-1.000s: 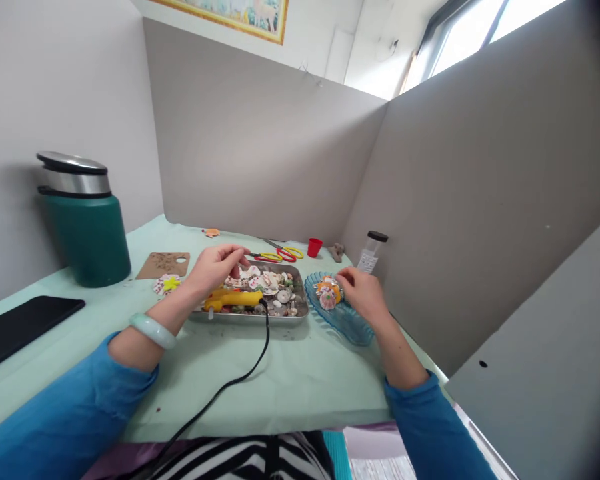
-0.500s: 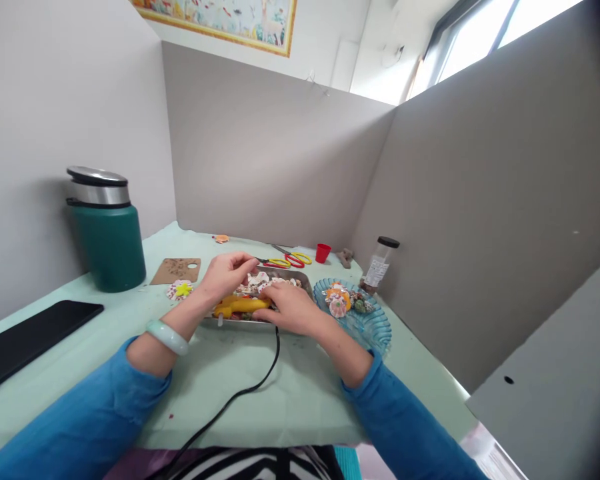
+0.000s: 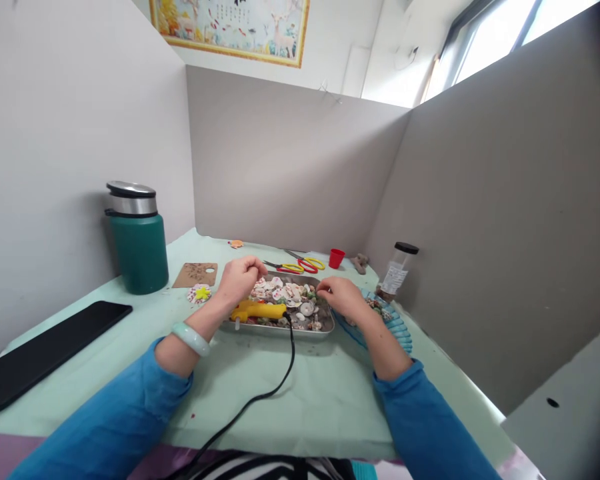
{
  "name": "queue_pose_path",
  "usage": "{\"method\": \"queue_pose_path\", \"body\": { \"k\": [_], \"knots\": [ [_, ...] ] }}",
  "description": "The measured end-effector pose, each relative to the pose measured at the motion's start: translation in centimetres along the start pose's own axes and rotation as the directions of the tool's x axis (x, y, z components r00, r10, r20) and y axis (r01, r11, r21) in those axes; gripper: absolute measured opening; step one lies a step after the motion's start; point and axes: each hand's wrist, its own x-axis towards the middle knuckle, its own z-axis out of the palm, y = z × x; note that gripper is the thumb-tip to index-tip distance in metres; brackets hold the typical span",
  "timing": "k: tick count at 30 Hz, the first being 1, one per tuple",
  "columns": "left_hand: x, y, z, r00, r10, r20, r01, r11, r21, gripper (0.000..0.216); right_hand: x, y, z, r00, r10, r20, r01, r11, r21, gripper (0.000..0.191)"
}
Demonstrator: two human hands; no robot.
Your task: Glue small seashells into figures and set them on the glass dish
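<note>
My left hand [image 3: 241, 281] is over the back left corner of a metal tray [image 3: 325, 328], its fingers curled together. Whatever may be in that pinch is hidden. At the tray's right side hovers my right hand [image 3: 346, 297], fingers bent and drawn close over the rim; I cannot make out anything held in them. Small seashells [image 3: 305, 308] and pale decorated pieces fill the tray. Across its front left lies a yellow glue gun [image 3: 261, 310] with a black cord [image 3: 275, 387], touched by neither hand. Partly behind my right wrist is a blue scalloped glass plate [image 3: 403, 333] with shells on it.
Scissors [image 3: 307, 264] lie behind the tray, near a red cup [image 3: 337, 258] and a clear black-lidded jar [image 3: 397, 270]. To the left are a brown board [image 3: 193, 275], a yellow-starred disc [image 3: 200, 293], a green flask [image 3: 139, 250] and a black phone-like slab [image 3: 50, 350]. Grey partitions surround the table.
My right hand has moved right, off the glue gun and shells to the tray's right rim. My left hand stays at the back left, fingers more curled. The view has shifted slightly.
</note>
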Motion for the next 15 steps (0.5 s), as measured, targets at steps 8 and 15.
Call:
{"method": "queue_pose_path", "body": {
  "k": [8,15],
  "knots": [
    [-0.1,0.2,0.1,0.999,0.036,0.041,-0.032,0.996,-0.084,0.017,0.1,-3.6,0.7,0.987,-0.088,0.136,0.118,0.967,-0.228,0.023],
    [-0.6,1.3,0.5,0.997,0.029,0.078,-0.030,1.000,0.002,0.025,0.4,-3.5,1.5,0.984,-0.103,0.143,0.136,0.960,-0.244,0.022]
  ]
}}
